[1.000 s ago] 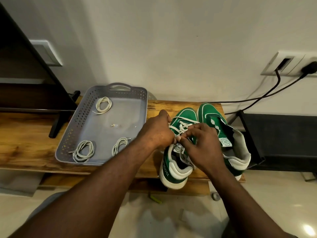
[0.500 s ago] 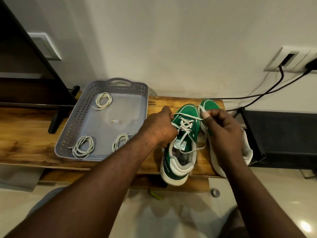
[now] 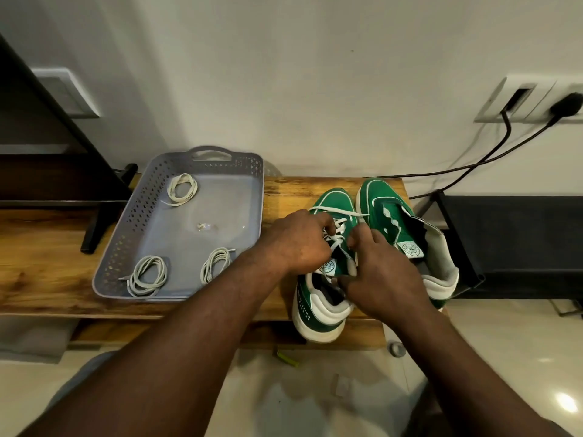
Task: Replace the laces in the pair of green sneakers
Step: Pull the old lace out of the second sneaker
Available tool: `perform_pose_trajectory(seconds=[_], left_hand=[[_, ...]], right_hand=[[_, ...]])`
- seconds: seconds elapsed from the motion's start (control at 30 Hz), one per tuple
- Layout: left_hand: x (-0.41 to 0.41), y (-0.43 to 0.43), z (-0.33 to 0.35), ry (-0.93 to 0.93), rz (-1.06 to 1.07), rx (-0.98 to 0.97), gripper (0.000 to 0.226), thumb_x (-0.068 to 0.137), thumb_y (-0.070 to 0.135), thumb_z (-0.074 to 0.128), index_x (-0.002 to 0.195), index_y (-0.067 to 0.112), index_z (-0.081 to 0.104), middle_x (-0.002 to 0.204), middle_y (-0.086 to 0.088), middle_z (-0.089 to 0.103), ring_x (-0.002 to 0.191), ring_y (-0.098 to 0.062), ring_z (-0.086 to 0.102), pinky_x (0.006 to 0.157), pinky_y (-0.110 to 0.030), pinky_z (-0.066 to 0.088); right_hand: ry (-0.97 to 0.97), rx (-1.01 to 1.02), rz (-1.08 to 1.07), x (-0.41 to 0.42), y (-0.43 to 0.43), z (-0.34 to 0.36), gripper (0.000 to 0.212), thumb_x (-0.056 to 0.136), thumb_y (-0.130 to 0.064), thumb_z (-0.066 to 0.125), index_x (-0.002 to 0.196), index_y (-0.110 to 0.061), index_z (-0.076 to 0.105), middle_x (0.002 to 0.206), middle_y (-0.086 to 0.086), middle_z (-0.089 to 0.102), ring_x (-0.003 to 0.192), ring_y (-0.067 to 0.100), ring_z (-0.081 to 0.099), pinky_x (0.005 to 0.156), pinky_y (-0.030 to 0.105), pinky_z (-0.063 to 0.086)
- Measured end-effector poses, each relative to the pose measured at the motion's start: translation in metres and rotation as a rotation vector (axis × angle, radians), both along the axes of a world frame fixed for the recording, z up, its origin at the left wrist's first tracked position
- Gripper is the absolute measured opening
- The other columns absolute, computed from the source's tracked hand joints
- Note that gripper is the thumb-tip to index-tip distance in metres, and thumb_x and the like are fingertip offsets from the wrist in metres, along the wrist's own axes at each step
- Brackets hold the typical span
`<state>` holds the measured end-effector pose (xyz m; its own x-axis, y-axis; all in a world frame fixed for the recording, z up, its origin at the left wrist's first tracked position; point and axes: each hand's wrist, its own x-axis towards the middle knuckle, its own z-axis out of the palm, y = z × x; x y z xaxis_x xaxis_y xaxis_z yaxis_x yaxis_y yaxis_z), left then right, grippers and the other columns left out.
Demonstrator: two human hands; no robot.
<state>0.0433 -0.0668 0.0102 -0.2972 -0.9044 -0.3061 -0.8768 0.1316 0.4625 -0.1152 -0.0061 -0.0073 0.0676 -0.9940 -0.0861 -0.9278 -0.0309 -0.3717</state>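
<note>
Head view: the laced sneaker (image 3: pixel 334 200) hasn't budged, but the R hand (image 3: pixel 381 279) was up by the toes half a sec ago, drawing a length of lace (image 3: pixel 340 211) out; now it's back down at the tongue. The slack looks taken up, so I'd say one pass is done and it's going for the next eyelet. Can't tell if this is the old lace coming out or a new one going in. Either way there's plenty left to do.

Materials, big to small:
- Bench (image 3: pixel 47 272): glossy wood plank w/ streaky dark grain.
- Tray (image 3: pixel 258 190): grey plastic, perforated walls, loop handle at the back edge. It spans mid-bench from back edge to front.
- Both sneakers sit at the bench's R end, heels over the front edge. They're green suede-like uppers w/ white trim and thick white soles. The other sneaker (image 3: pixel 378 197) gapes, no lace seen.
- L hand (image 3: pixel 299 244): fingers curled, pinching lace at the crossings. R hand: also curled, w/ a pale bit of lace between thumb and fingers, which reads as a pinch.
- Lace: flat, off-white, limp.
- Three lace coils lie in the tray, one near the back (image 3: pixel 183 189) and two near the front (image 3: pixel 146 275) (image 3: pixel 217 263).
</note>
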Motion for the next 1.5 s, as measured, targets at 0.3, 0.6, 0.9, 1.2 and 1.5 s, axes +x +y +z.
perform_pose_trajectory(seconds=[0.3, 0.6, 0.9, 1.2, 1.5], left_hand=[[-0.001, 0.001, -0.004, -0.017, -0.009, -0.048, 0.036, 0.087, 0.028, 0.071, 0.118, 0.045, 0.063, 0.112, 0.005, 0.064, 0.096, -0.02, 0.063, 0.077, -0.036, 0.057], [0.0, -0.004, -0.006, 0.039, -0.018, 0.014, 0.035, 0.088, 0.024, 0.068, 0.116, 0.044, 0.065, 0.118, 0.004, 0.061, 0.099, -0.018, 0.063, 0.085, -0.041, 0.059], [-0.001, -0.002, -0.014, -0.072, -0.016, 0.016, 0.026, 0.087, 0.018, 0.071, 0.092, 0.036, 0.052, 0.114, -0.001, 0.042, 0.087, -0.018, 0.052, 0.068, -0.033, 0.046], [-0.003, 0.007, -0.009, -0.148, -0.042, -0.25, 0.02, 0.092, 0.05, 0.073, 0.11, 0.041, 0.068, 0.125, -0.002, 0.045, 0.101, -0.025, 0.06, 0.084, -0.042, 0.058], [0.006, -0.004, -0.01, 0.416, 0.045, 0.021, 0.012, 0.085, 0.022, 0.085, 0.082, 0.025, 0.073, 0.122, 0.005, 0.047, 0.119, -0.012, 0.051, 0.11, -0.038, 0.044]], right_hand=[[-0.271, -0.35, -0.127, -0.018, -0.004, 0.027, 0.011, 0.093, -0.026, 0.078, 0.095, -0.03, 0.067, 0.088, -0.012, 0.069, 0.082, 0.01, 0.066, 0.069, 0.039, 0.059], [-0.15, -0.36, -0.068, -0.002, 0.006, 0.001, 0.045, 0.085, -0.031, 0.083, 0.124, -0.023, 0.062, 0.119, 0.0, 0.061, 0.109, 0.024, 0.058, 0.082, 0.033, 0.05], [-0.18, -0.22, -0.147, 0.009, 0.001, -0.017, 0.028, 0.091, -0.021, 0.064, 0.116, -0.025, 0.05, 0.078, -0.004, 0.069, 0.068, 0.021, 0.063, 0.063, 0.03, 0.039], [-0.14, -0.177, -0.108, 0.005, -0.001, -0.014, 0.038, 0.096, -0.026, 0.066, 0.13, -0.026, 0.05, 0.086, -0.002, 0.073, 0.071, 0.019, 0.065, 0.067, 0.03, 0.051], [-0.109, -0.179, -0.231, 0.005, -0.004, -0.018, 0.018, 0.096, -0.029, 0.055, 0.113, -0.029, 0.047, 0.075, 0.0, 0.063, 0.072, 0.029, 0.062, 0.064, 0.035, 0.044]])
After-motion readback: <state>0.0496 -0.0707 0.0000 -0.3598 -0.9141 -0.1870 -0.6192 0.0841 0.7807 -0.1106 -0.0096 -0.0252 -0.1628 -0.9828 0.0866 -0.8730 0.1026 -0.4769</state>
